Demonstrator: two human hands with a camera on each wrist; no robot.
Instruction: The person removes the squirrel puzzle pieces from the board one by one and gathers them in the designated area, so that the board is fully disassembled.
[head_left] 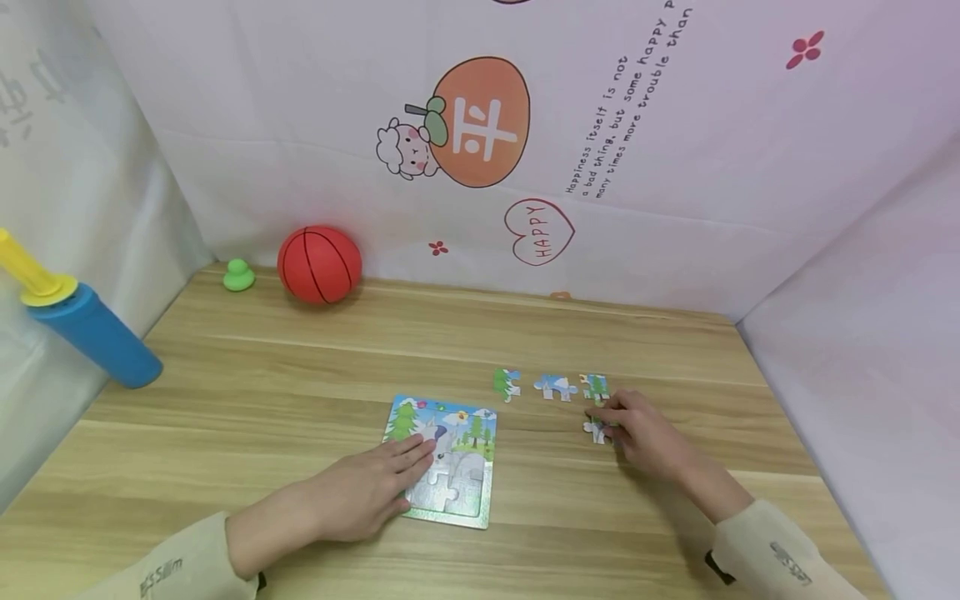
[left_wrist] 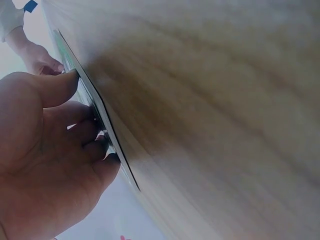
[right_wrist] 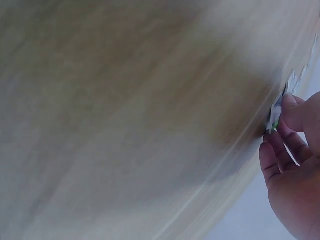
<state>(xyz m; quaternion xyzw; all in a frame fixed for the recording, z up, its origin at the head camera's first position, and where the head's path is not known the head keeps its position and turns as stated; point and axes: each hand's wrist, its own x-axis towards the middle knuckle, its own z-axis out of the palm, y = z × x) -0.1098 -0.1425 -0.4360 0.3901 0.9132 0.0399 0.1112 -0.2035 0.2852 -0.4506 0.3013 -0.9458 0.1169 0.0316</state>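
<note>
My left hand (head_left: 367,487) lies across the left part of a jigsaw puzzle (head_left: 467,479), its straight fingers resting on the picture of a grey animal among green trees. In the left wrist view, the fingertips of that hand (left_wrist: 55,140) press the puzzle's top, and its thin board (left_wrist: 103,112) lies flat on the table. To the right, my right hand (head_left: 645,433) pinches a small puzzle piece (head_left: 595,430) low over the wood. The right wrist view has this piece (right_wrist: 276,114) between thumb and fingers, partly covered by them.
Loose puzzle pieces lie beyond the right hand: a green one (head_left: 506,384), a blue-white one (head_left: 555,387) and one with a tree (head_left: 597,386). A red ball (head_left: 319,264) and a green toy (head_left: 238,275) sit at the back left, near a blue pump (head_left: 101,337).
</note>
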